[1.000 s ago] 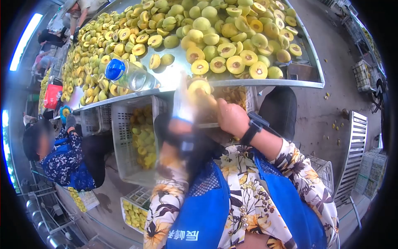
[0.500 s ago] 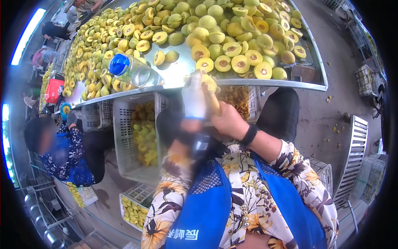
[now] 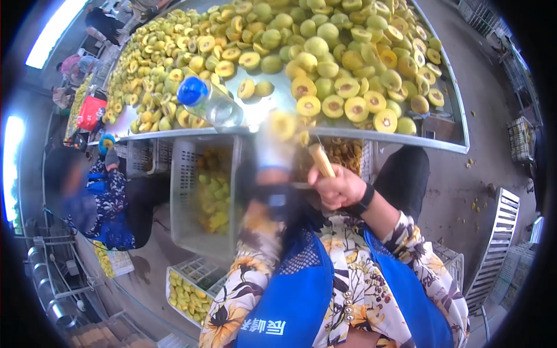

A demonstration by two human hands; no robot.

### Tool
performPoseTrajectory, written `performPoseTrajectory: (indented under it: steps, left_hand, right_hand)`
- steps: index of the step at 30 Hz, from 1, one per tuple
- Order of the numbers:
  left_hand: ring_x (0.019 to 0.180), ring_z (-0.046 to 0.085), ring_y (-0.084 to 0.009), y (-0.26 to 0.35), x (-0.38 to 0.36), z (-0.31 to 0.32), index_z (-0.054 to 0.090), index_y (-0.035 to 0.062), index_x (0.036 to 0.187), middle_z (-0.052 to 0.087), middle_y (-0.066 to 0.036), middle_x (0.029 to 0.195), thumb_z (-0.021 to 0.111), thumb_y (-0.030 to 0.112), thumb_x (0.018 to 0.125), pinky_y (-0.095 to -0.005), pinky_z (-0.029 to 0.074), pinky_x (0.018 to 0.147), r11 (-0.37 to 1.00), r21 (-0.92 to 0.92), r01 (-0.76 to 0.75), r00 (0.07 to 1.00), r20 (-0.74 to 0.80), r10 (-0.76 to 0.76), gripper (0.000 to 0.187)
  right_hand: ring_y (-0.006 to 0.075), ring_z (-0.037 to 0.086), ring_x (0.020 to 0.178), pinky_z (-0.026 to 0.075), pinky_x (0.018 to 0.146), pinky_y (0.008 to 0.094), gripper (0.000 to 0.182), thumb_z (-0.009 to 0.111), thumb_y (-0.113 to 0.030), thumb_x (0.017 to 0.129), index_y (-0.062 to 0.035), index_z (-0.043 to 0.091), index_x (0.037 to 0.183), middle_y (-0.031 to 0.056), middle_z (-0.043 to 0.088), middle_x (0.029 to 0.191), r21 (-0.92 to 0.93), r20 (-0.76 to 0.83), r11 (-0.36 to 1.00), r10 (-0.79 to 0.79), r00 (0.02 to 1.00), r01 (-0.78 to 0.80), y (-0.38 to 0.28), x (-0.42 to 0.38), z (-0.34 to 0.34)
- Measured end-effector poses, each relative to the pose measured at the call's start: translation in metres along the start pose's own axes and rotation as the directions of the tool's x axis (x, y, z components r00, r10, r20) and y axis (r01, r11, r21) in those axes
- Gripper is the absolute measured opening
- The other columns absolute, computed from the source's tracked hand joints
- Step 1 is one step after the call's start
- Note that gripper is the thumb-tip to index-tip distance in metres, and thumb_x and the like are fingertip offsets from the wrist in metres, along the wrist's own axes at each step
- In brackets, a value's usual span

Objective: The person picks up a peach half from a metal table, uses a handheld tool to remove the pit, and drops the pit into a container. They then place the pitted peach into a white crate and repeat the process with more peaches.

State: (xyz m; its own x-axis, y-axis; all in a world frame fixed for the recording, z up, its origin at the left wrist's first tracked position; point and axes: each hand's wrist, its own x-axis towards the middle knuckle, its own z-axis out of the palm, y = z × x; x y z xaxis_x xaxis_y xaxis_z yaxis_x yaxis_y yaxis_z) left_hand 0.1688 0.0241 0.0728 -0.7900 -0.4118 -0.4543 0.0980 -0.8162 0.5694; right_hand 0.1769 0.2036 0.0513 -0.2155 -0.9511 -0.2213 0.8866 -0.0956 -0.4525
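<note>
Fruit half (image 3: pixel 282 126), yellow and blurred, is in the left grip (image 3: pixel 272 152), close by the near rim of the bench (image 3: pixel 449 142). From the left, a seated person (image 3: pixel 113 200) in blue wears dark patterned sleeves, with a red bag (image 3: pixel 91 113) above them in view. Next comes a white crate (image 3: pixel 181 197) below the rim, with green and yellow fruit inside. On the bench, a clear bottle (image 3: pixel 225 110) with a blue cap is near the rim; I cannot tell whether it stands or lies. Then the left grip, in a white glove, is clasped on the fruit half, its fingers smeared by motion. Just to the right, the bare right grip (image 3: pixel 341 187) is clenched round a wooden-handled tool (image 3: pixel 321 159), its thin end pointing up. Orange-brown scraps (image 3: pixel 348 152) lie behind it, below the rim. Beyond, the cut fruit pile (image 3: pixel 325 53) spreads across the bench. Far right, a white slatted rack (image 3: pixel 493 246) is beside the floor's stray pieces (image 3: pixel 477 204).
</note>
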Motion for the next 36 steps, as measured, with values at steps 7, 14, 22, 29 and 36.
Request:
performPoseTrajectory:
  steps: [7, 14, 22, 29, 36]
  left_hand:
    - [0.088, 0.06, -0.0286, 0.091, -0.012, -0.102, 0.066, 0.0014, 0.09, 0.064, -0.015, 0.093, 0.071, 0.021, 0.071, -0.0355, 0.047, 0.082, -0.524, 0.85, -0.047, 0.439, 0.489, 0.754, 0.028]
    - [0.097, 0.055, -0.033, 0.079, 0.098, -0.007, 0.059, 0.0087, 0.107, 0.055, -0.017, 0.108, 0.064, 0.029, 0.073, -0.0406, 0.047, 0.08, -0.722, 0.647, -0.247, 0.64, 0.668, 0.379, 0.04]
    - [0.096, 0.06, -0.0298, 0.077, 0.204, -0.054, 0.052, 0.0075, 0.12, 0.061, -0.016, 0.106, 0.066, 0.037, 0.069, -0.0389, 0.048, 0.08, -0.512, 0.835, -0.201, 0.876, 0.387, 0.288, 0.061]
    - [0.077, 0.06, -0.0159, 0.04, 0.046, -0.005, 0.055, 0.0032, 0.111, 0.061, -0.007, 0.093, 0.064, 0.027, 0.079, -0.0265, 0.051, 0.049, 0.625, 0.675, -0.392, 0.913, 0.37, 0.173, 0.041]
    - [0.083, 0.061, -0.0196, -0.042, -0.046, -0.027, 0.062, -0.0016, 0.096, 0.063, -0.01, 0.096, 0.059, 0.035, 0.086, -0.0276, 0.049, 0.072, 0.345, 0.735, -0.584, 0.811, 0.506, 0.294, 0.038]
  right_hand:
    - [0.0386, 0.061, 0.079, 0.048, 0.069, 0.0407, 0.046, 0.067, -0.04, 0.07, 0.0027, 0.06, 0.085, 0.0247, 0.061, 0.079, -0.891, -0.452, 0.16, -0.398, 0.798, -0.424, 0.019, -0.003, -0.057]
    - [0.0366, 0.061, 0.073, 0.048, 0.067, 0.0411, 0.033, 0.063, -0.034, 0.076, -0.0037, 0.061, 0.088, 0.0216, 0.062, 0.077, -0.917, -0.399, 0.177, -0.463, 0.791, -0.359, 0.032, -0.001, -0.056]
    - [0.0365, 0.061, 0.072, 0.048, 0.066, 0.0418, 0.037, 0.064, -0.034, 0.075, -0.0008, 0.058, 0.091, 0.0221, 0.061, 0.074, -0.894, -0.439, 0.316, -0.484, 0.757, -0.316, 0.015, -0.044, -0.03]
    - [0.0262, 0.062, 0.062, 0.049, 0.06, 0.0348, 0.042, 0.065, -0.031, 0.075, -0.0006, 0.055, 0.102, 0.0166, 0.062, 0.071, -0.918, -0.392, 0.347, -0.712, 0.582, -0.194, -0.017, -0.026, -0.014]
    - [0.0106, 0.052, 0.044, 0.039, 0.04, 0.0218, 0.04, 0.043, -0.037, 0.093, -0.0022, 0.045, 0.113, 0.0092, 0.063, 0.074, -0.668, -0.45, 0.744, -0.433, 0.781, 0.028, -0.019, -0.002, -0.014]
